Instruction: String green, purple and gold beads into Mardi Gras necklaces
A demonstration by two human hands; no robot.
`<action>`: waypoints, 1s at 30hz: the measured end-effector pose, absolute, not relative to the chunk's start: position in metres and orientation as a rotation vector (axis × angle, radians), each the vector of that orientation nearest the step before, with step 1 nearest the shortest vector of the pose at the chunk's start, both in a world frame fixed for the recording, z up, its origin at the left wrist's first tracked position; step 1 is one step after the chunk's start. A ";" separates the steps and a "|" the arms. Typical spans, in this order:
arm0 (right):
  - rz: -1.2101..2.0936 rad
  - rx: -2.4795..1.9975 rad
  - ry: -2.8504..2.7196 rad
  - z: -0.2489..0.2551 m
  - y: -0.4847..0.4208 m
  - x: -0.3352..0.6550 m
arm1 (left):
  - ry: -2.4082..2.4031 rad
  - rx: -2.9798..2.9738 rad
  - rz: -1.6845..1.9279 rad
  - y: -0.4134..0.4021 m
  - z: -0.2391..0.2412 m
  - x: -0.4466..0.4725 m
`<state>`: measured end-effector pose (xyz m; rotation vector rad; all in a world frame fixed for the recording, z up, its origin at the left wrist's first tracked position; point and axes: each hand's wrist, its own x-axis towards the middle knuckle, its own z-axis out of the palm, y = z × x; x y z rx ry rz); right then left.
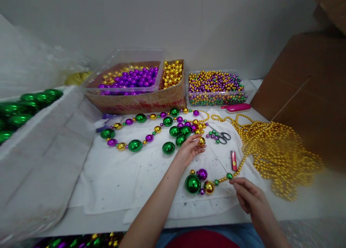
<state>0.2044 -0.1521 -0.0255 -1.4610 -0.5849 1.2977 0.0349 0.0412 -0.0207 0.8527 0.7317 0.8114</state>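
Observation:
My left hand (190, 150) pinches a shiny gold bead (201, 141) above the white cloth, beside loose green beads (180, 140). Lower right, the fingers of my right hand (250, 195) are pinched together by a small green bead (229, 176). From there a thin, straight strand (219, 161) slants up toward my left hand; whether it is a needle or a thread I cannot tell. Near my right hand lies a short cluster of strung beads with a big green bead (193, 184), a gold bead (209, 187) and a purple bead (202, 174).
A strung bead necklace (135, 145) lies left on the white cloth (108, 183). Scissors (223, 137), a red lighter (234, 161) and gold bead chains (281, 150) lie right. Behind stand a cardboard box (135, 104) and a clear bin of small beads (216, 99). Green beads (18, 111) fill a container at left.

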 end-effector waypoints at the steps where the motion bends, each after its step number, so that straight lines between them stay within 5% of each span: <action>1: 1.310 -1.474 -0.612 -0.026 -0.153 0.203 | 0.693 0.756 0.839 0.039 -0.021 0.031; 30: 1.252 -1.571 -0.663 -0.033 -0.162 0.190 | 0.667 0.778 0.949 -0.005 -0.003 0.028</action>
